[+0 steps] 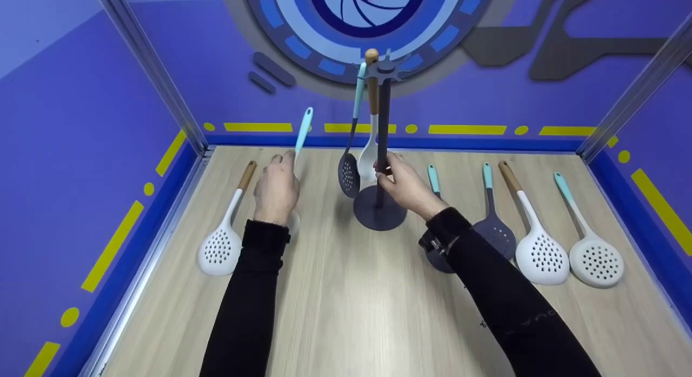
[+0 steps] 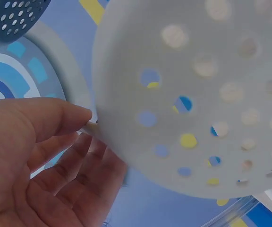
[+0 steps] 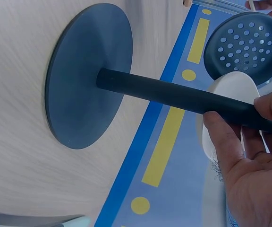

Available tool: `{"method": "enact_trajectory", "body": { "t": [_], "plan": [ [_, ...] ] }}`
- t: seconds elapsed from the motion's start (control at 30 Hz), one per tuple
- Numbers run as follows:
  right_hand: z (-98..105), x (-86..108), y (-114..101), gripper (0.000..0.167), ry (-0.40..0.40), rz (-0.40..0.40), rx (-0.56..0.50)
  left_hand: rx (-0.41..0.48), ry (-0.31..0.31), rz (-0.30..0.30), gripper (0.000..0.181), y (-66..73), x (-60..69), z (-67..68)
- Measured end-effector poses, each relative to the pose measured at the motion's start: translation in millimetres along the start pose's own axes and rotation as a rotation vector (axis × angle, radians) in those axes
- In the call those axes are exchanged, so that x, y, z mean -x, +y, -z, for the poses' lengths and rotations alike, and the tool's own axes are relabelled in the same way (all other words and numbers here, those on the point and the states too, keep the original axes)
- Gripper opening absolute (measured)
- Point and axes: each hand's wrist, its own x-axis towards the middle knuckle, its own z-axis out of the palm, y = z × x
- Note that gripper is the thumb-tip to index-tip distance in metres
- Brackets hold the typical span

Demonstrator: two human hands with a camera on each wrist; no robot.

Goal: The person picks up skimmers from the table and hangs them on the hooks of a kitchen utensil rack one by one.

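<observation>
My left hand pinches the neck of a white skimmer with a mint handle; the wrist mostly hides its round, perforated head in the head view. With its thumb and fingers, my right hand grips the dark post of a utensil stand, above its round base. From the stand's hooked top hang a dark skimmer with a mint handle and a white utensil with a wooden handle. The post and right hand partly cover that white utensil.
A white wooden-handled skimmer lies at the left. To the right lie a dark mint-handled utensil partly under my forearm, a dark skimmer, a white wooden-handled skimmer and a white mint-handled skimmer. Blue-purple panels enclose the table.
</observation>
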Motion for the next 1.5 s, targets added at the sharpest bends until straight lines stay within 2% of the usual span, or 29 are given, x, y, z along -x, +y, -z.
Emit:
{"method": "enact_trajectory", "body": {
  "t": [0.53, 1.03, 1.5],
  "plan": [
    [0, -1.5, 0, 0.018, 0.003, 0.002, 0.019, 0.084, 0.134, -0.057, 0.047, 9.8, 1.9, 5.2],
    [-1, -1.4, -1, 0.016, 0.009, 0.012, 0.024, 0.122, 0.187, -0.003, 0.052, 23.1, 8.7, 13.7],
    [1, -1.0, -2, 0.015, 0.000, 0.017, 0.013, 0.141, 0.273, -0.030, 0.049, 34.9, 13.7, 20.8]
  ]
}}
